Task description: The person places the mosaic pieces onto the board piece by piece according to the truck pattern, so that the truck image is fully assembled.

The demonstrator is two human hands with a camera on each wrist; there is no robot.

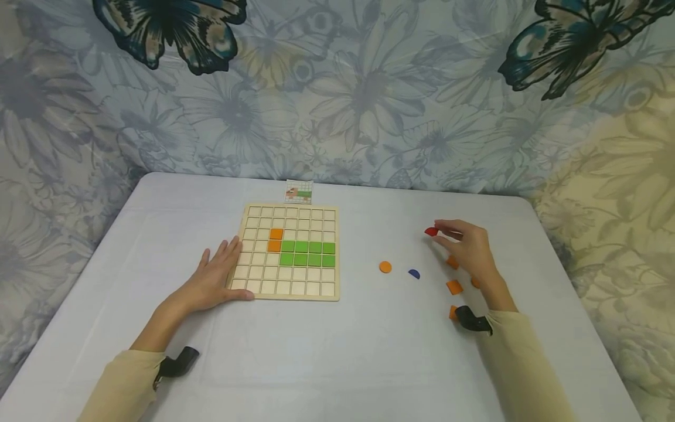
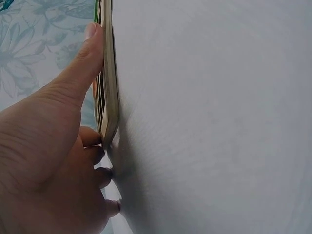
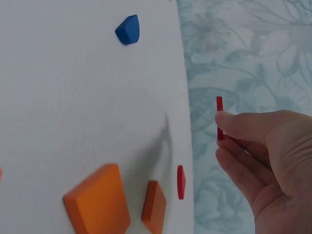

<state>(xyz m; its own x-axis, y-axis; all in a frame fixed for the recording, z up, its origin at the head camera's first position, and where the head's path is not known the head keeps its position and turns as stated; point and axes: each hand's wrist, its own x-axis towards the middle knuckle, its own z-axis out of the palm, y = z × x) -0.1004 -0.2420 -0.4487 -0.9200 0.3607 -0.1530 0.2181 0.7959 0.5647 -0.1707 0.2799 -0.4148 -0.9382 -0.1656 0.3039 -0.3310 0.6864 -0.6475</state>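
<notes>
My left hand [image 1: 211, 281] lies with fingers spread along the left edge of a wooden grid board [image 1: 292, 298], its thumb at the near edge. On the board sit two orange squares [image 1: 275, 240] and a block of green squares [image 1: 308, 254]. Over the right part of the table, my right hand [image 1: 468, 246] pinches a small red piece [image 1: 431, 231] between thumb and fingers. The right wrist view shows this red piece [image 3: 219, 103] edge-on. Another red piece [image 3: 181, 183] lies on the table beyond the orange pieces.
An orange disc [image 1: 385, 267] and a blue half-disc [image 1: 414, 274] lie between board and right hand. Several orange pieces [image 1: 454, 287] lie below the right hand, partly hidden by the wrist. A printed pattern card [image 1: 299, 192] stands behind the board. Butterfly-patterned cloth [image 1: 364, 117] hangs behind the table.
</notes>
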